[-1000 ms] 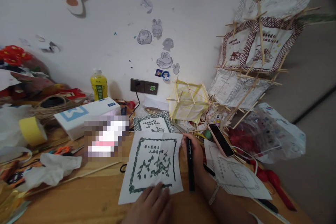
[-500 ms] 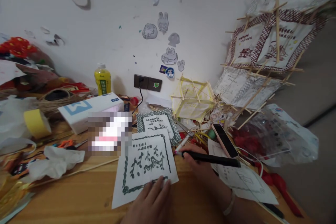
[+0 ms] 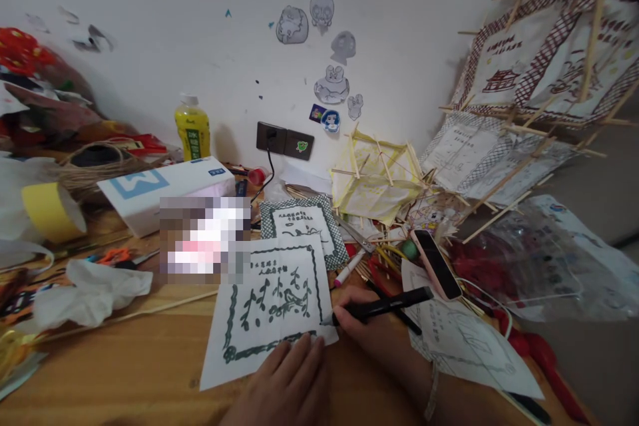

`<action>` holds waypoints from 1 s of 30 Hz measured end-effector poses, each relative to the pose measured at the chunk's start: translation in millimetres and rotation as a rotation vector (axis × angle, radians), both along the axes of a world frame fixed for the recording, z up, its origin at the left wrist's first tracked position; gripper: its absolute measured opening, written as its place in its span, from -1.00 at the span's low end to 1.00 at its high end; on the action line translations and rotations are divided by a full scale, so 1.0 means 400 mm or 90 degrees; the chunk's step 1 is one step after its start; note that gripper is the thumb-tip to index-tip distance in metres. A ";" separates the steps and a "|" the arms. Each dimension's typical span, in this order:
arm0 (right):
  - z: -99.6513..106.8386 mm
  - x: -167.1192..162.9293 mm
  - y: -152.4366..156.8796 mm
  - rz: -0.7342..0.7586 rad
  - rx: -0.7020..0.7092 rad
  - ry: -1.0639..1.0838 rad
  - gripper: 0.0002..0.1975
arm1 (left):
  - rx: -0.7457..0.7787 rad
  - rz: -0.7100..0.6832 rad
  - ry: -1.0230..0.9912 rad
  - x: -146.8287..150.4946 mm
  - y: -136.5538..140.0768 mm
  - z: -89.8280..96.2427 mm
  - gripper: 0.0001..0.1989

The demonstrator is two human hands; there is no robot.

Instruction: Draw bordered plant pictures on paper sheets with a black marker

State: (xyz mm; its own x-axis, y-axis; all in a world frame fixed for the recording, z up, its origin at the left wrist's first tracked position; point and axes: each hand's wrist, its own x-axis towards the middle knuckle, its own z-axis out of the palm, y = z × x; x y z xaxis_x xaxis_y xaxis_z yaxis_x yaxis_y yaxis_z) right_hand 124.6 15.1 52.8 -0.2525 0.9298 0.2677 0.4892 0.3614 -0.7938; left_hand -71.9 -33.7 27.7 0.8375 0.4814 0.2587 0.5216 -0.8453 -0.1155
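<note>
A white sheet of paper [image 3: 214, 359] lies on the wooden table, with dark green leafy branches, a bird, some writing and a wavy border drawn on it. My left hand [image 3: 287, 379] rests flat on its lower edge, fingers stretched out. In my right hand [image 3: 362, 326] is a black marker pen [image 3: 384, 307], gripped between thumb and fingers. Its tip is at the sheet's right side, by the end of the border line. Behind that sheet lies another drawing [image 3: 299, 216] with a green checked border, partly covered.
A phone [image 3: 436, 265] lies to the right, touching a pencil-sketched sheet [image 3: 479, 353]. Scissors [image 3: 355, 234] and a white marker [image 3: 349, 267] lie beyond my right hand. Stick-framed paper lanterns [image 3: 377, 176] stand at the back. Crumpled tissue [image 3: 92, 293], a box [image 3: 167, 190] and a drink bottle [image 3: 192, 130] are leftward.
My right hand has brought the marker pen down and left to the sheet's right border. The left hand stays on the lower edge. The camera view has tilted downward slightly.
</note>
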 end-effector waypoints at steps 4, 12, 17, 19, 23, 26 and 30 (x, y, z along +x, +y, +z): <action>0.003 -0.005 0.000 -0.016 0.025 -0.032 -0.83 | 0.006 -0.006 -0.031 -0.003 0.003 0.001 -0.69; 0.001 -0.006 0.004 -0.008 0.051 -0.078 -0.80 | 0.049 -0.008 -0.034 -0.003 0.007 -0.010 -0.69; -0.001 -0.005 0.003 -0.003 0.058 -0.104 -0.82 | 0.066 0.004 -0.039 0.000 0.003 -0.006 -0.70; 0.002 -0.006 0.003 0.002 0.056 -0.093 -0.82 | 0.049 -0.007 -0.022 -0.001 0.004 0.001 -0.69; 0.005 -0.008 0.003 0.013 0.057 -0.076 -0.82 | 0.028 -0.014 -0.003 -0.002 0.009 0.011 -0.69; 0.006 -0.006 0.002 0.022 0.049 -0.083 -0.82 | 0.037 -0.011 -0.002 -0.001 0.010 0.012 -0.69; 0.006 -0.004 0.003 0.025 0.042 -0.081 -0.83 | 0.023 -0.001 -0.021 0.000 0.006 0.008 -0.70</action>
